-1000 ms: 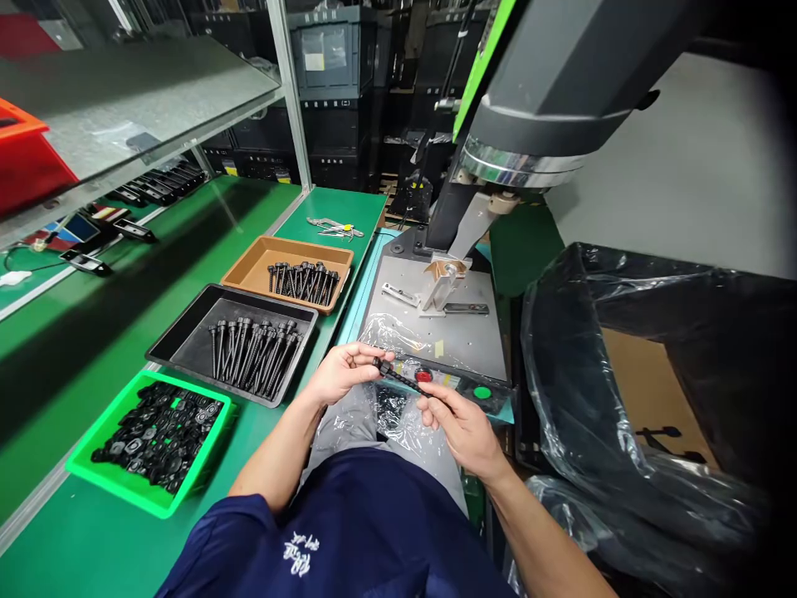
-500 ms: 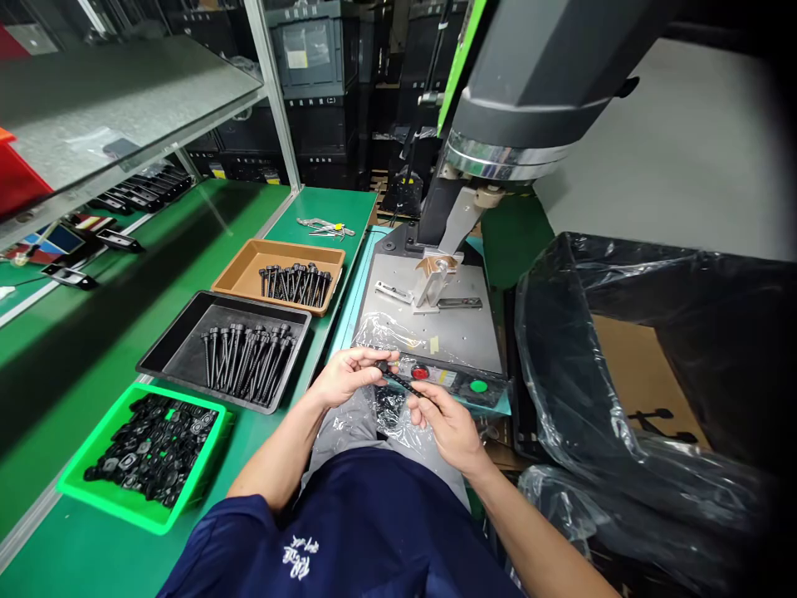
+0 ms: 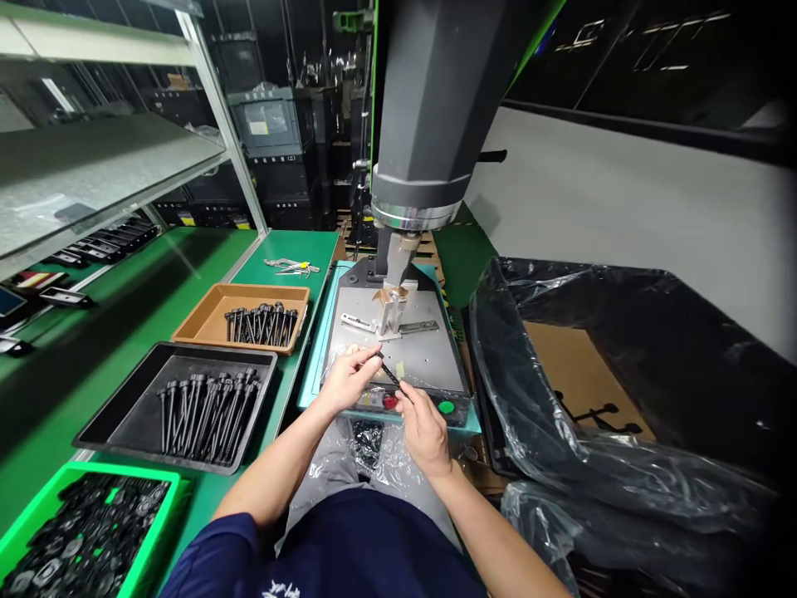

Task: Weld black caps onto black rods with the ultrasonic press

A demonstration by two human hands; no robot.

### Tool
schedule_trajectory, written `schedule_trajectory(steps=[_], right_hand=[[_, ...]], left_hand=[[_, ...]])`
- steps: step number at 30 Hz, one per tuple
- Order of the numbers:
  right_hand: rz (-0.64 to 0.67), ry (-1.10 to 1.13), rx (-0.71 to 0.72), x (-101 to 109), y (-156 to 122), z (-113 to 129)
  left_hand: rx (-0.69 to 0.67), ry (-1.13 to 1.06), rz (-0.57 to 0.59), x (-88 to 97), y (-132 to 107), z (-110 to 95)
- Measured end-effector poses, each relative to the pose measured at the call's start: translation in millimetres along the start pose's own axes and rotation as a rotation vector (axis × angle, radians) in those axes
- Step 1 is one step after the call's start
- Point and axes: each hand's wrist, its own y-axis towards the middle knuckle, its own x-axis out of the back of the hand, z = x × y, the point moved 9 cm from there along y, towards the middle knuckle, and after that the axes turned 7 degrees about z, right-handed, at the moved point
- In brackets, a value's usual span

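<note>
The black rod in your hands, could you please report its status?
Left hand pinching far end, right hand near end. Black rod slanted between them. Metal fixture beyond; clear film below, over lap.

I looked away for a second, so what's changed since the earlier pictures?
The left hand and right hand have moved forward with the black rod, which now shows mostly against the metal plate, nearer the fixture, instead of the front panel. The view has swung up and right. Both hands still hold the rod; the brown tray and black tray stayed put.
</note>
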Motion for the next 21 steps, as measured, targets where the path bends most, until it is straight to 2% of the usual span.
schedule_trajectory(steps=[4, 6, 8, 11, 13, 17, 21], right_hand=[[-0.032, -0.107, 0.100, 6.8, 19.1, -1.5], [-0.024, -0.163, 0.056, 9.3, 28.5, -11.2], [-0.027, -0.201, -0.022, 14.9, 33.5, -25.8], [-0.034, -0.171, -0.128, 24.3, 28.3, -50.3], [-0.013, -0.118, -0.196, 26.7, 17.4, -67.5], [0.052, -0.040, -0.345, 25.6, -11.7, -98.5], [0.094, 0.008, -0.430, 25.0, -34.2, -114.7]], left_hand=[[0.097, -0.167, -0.045, -9.6, 37.4, 16.5], [0.144, -0.265, -0.039, -14.0, 59.4, 26.8], [0.126, -0.280, -0.079, -9.0, 83.6, 29.4], [0.043, -0.143, -0.175, 6.7, 117.0, 22.2], [0.005, -0.015, -0.195, 10.8, 134.1, 16.4], [-0.034, 0.202, -0.184, 5.3, 153.9, 11.5], [-0.057, 0.283, -0.164, -1.2, 163.9, 16.2]])
